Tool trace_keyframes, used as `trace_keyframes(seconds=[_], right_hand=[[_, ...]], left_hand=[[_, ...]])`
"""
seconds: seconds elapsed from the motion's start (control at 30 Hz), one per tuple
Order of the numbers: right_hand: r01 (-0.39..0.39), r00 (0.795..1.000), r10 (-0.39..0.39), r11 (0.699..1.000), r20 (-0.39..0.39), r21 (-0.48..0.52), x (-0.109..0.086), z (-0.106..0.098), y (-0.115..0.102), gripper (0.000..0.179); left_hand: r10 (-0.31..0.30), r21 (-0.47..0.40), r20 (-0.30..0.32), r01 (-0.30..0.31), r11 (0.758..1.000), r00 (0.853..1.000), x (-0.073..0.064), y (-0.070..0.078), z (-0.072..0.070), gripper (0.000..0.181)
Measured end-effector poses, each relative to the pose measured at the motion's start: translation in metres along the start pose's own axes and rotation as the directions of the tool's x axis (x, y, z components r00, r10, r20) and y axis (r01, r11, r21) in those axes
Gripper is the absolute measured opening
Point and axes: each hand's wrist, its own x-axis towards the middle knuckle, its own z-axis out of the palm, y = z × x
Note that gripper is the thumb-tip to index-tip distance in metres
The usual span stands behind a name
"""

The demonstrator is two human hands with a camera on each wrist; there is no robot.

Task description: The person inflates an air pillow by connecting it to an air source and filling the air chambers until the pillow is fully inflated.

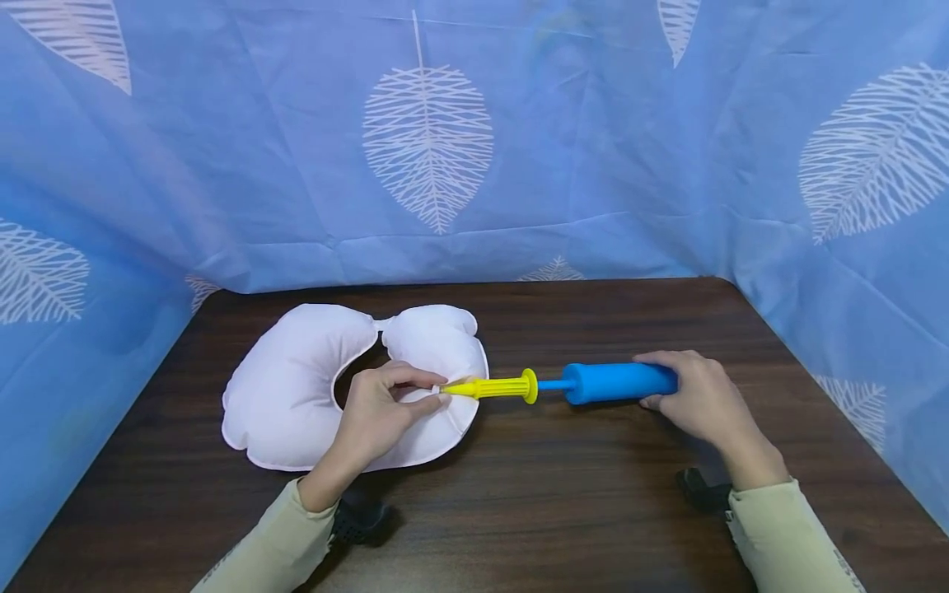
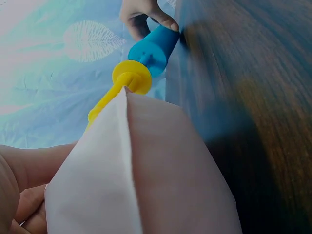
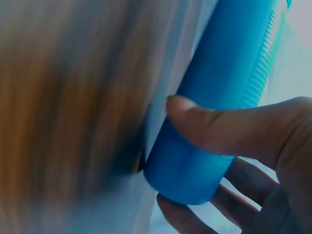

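A white U-shaped inflatable neck pillow (image 1: pixel 289 387), puffed up, lies on the table's left half. At its right lobe my left hand (image 1: pixel 378 408) pinches the small clear valve between thumb and fingers. The yellow nozzle end (image 1: pixel 500 387) of a hand air pump meets that valve; whether its tip sits inside cannot be told. My right hand (image 1: pixel 704 399) grips the far end of the pump's blue barrel (image 1: pixel 611 384), its thumb (image 3: pixel 209 126) across the side. A short length of blue rod shows between the yellow part and the barrel. In the left wrist view the pillow (image 2: pixel 146 165) hides most of the left fingers.
The dark wood-grain table (image 1: pixel 563 511) carries the pillow and pump. A blue curtain (image 1: pixel 608 148) with white leaf prints hangs around its back and sides. Dark camera mounts (image 1: pixel 363 523) are worn at both wrists.
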Motion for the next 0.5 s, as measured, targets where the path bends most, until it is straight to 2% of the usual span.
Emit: trace_keyframes(seconds=[0.13,0.2,0.3,0.5], right_hand=[[-0.064,0.997,0.063,0.998,-0.040,-0.027,-0.004,-0.009,0.028,0.052],[-0.080,0.995,0.077,0.996,-0.064,-0.037,-0.005,-0.009,0.031,0.052],[-0.058,0.995,0.055,0.998,-0.078,-0.028,-0.004,-0.004,0.020,0.052],[0.097,0.995,-0.097,0.995,-0.017,0.038,0.003,0.012,-0.023,0.052]], left_hand=[[-0.002,0.000,0.010,0.002,1.000,1.000,0.000,0.000,0.003,0.019],[-0.005,-0.010,0.010,0.005,1.000,1.000,0.000,0.000,0.002,0.019],[-0.003,-0.017,-0.001,0.003,1.000,1.000,0.000,0.001,0.002,0.019],[0.021,-0.017,-0.014,-0.021,1.000,1.000,-0.001,0.002,0.003,0.021]])
